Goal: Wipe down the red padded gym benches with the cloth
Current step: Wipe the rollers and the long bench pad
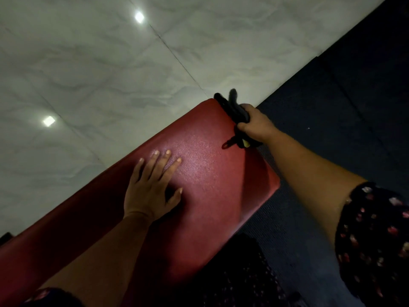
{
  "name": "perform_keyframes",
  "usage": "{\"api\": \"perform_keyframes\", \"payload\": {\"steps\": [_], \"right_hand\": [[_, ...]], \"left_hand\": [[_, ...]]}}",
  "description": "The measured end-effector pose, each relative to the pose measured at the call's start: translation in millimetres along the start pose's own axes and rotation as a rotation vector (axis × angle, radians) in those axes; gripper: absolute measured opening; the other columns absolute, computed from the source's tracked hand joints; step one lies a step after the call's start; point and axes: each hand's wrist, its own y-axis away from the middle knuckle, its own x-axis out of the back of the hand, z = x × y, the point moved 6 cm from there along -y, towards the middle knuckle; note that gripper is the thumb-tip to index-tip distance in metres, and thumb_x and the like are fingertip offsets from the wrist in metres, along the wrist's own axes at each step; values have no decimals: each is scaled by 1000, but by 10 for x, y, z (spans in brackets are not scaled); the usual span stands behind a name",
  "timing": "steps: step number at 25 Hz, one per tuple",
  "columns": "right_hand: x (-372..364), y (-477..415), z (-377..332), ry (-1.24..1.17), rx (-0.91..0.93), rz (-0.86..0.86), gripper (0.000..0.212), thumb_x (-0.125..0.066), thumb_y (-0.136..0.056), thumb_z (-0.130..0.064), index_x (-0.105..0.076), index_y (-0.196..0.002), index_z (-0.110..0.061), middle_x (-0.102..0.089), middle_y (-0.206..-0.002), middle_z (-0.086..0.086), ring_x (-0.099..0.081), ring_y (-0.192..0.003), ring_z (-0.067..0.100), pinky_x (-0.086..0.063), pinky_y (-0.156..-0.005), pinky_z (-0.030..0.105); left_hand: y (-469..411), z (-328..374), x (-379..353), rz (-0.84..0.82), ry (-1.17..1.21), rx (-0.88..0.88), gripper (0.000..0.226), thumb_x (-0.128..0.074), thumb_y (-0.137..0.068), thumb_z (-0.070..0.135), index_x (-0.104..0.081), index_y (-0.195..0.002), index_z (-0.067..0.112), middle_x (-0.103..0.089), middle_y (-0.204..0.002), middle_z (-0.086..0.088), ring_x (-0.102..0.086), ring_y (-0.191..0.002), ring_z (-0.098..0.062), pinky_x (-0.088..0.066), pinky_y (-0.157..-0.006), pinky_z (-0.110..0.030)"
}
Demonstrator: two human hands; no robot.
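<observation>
Floral-print sleeve [376,235] sat nearest the lens, lower right, with more of that dark fabric below the pad. Left hand [150,191] lay flat on the red padded bench [210,173], fingers spread and released, palm down mid-pad, likely bracing. Right hand [254,125] was clenched around a dark cloth [230,109] at the far right edge of the pad, near its end corner; loose ends of the cloth stuck out past the fist onto the vinyl. Bench ran diagonally across frame, pale marble-look floor [110,63] on its far side, dark rubber matting [343,96] on the right.

Handling judgement: cloth looked soft, light, floppy, so best bunched in the fist as held. Pad looked textured vinyl, firm but cushioned, slick when damp. Wipe seemed underway at the edge.
</observation>
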Motion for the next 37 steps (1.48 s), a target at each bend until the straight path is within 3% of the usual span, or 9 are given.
{"api": "perform_keyframes", "payload": {"steps": [3, 6, 11, 14, 17, 24, 28, 33, 37], "right_hand": [[-10, 207, 146, 55, 112, 43, 68, -60, -88, -16, -35, -149, -32, -42, -139, 8, -49, -119, 25, -42, -94, 29], [-24, 147, 325, 104, -89, -50, 63, -57, -90, -18, -38, -147, -37, -51, -136, 9, -54, -115, 26, -43, -84, 26], [-94, 537, 336, 332, 105, 26, 74, -55, -91, -23, -19, -148, -53, -32, -152, 8, -44, -124, 40, -46, -97, 43], [-145, 885, 626, 313, 34, 42, 68, -51, -95, -24, -19, -147, -54, -20, -160, 6, -36, -130, 42, -41, -102, 49], [-163, 859, 590, 289, -187, 45, 63, -48, -97, -32, -19, -150, -50, -23, -158, 5, -35, -131, 41, -41, -98, 48], [-247, 1357, 761, 441, -108, 110, 62, -49, -96, -29, -23, -148, -50, -28, -149, 3, -39, -120, 36, -48, -83, 47], [-164, 1176, 1001, 325, -293, 46, 58, -49, -95, -29, -31, -147, -48, -39, -143, 5, -43, -122, 35, -45, -85, 44], [-461, 1718, 1041, 355, -94, 265, 61, -53, -92, -32, -32, -148, -45, -29, -154, 7, -43, -114, 36, -51, -75, 44], [-466, 1645, 1322, 78, -262, 292, 59, -53, -92, -30, -36, -147, -45, -30, -153, 10, -44, -119, 42, -47, -86, 45]], "left_hand": [[-4, 5, 3, -5, -13, -3, 73, -37, -86, 58, -29, -152, 27, -35, -157, -8, -30, -145, -29, -20, -117, -51], [-3, 1, 14, -8, -23, 8, 73, -37, -85, 57, -29, -151, 27, -35, -157, -8, -30, -145, -30, -19, -116, -51], [-3, 17, 14, -4, -14, 13, 73, -38, -85, 56, -32, -151, 27, -34, -157, -7, -28, -145, -30, -17, -117, -51], [-3, 21, 29, -4, -21, 9, 72, -38, -85, 55, -33, -151, 26, -34, -157, -8, -28, -145, -31, -16, -117, -50], [1, 28, 26, -13, -23, 11, 72, -37, -85, 55, -35, -150, 25, -34, -157, -8, -28, -145, -31, -14, -118, -48], [10, 25, 30, 27, -21, -1, 71, -37, -88, 55, -39, -150, 22, -35, -156, -9, -30, -145, -32, -16, -117, -49], [9, 40, 29, 31, -22, -13, 70, -36, -88, 54, -39, -150, 21, -35, -157, -10, -30, -145, -32, -17, -117, -51], [16, 33, 28, 25, -46, -9, 70, -36, -88, 54, -38, -151, 22, -34, -157, -9, -28, -146, -32, -17, -117, -51], [7, 30, 18, 32, -51, -11, 70, -34, -90, 55, -36, -152, 23, -32, -158, -9, -28, -146, -32, -17, -117, -50]]}}
